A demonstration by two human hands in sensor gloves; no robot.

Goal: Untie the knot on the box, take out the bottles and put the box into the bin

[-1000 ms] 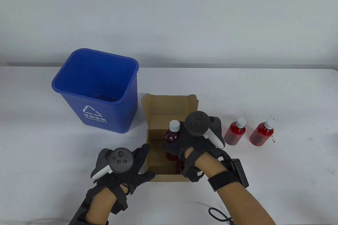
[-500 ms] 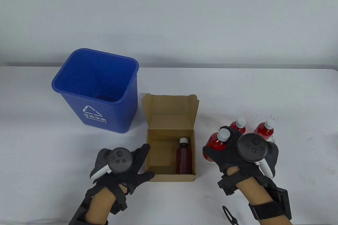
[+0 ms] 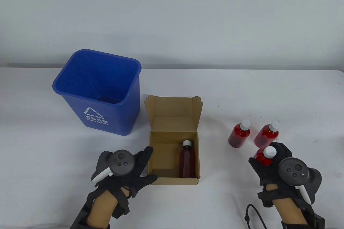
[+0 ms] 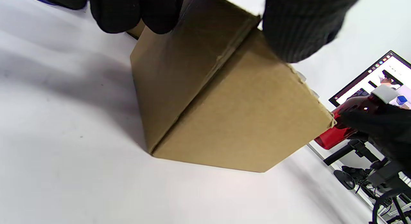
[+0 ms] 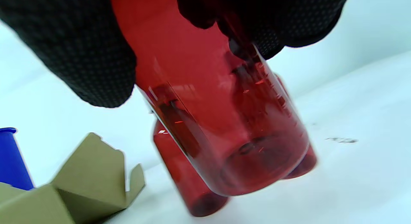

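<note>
The open cardboard box [image 3: 161, 156] sits mid-table with its lid [image 3: 173, 109] standing up. One red bottle [image 3: 187, 162] lies inside along the right wall. My left hand [image 3: 143, 166] rests against the box's near-left corner, with straight fingers [image 4: 128, 12] on the left wall and the thumb [image 4: 298, 28] on the front wall. My right hand [image 3: 271, 164] grips another red bottle [image 3: 261, 158] upright, just in front of two white-capped red bottles [image 3: 239, 135] [image 3: 266, 135] standing on the table. In the right wrist view the held bottle's [image 5: 224, 121] base hangs slightly above the cloth.
The blue recycling bin [image 3: 96, 92] stands left of the box and behind it, close to the lid. A black cable [image 3: 252, 213] loops on the table by my right forearm. A monitor [image 4: 375, 76] and stands show off the table's right side.
My right hand lifted a bottle out of the box and carried it right and nearer, to just in front of the two standing bottles. The left hand and box stayed put.
</note>
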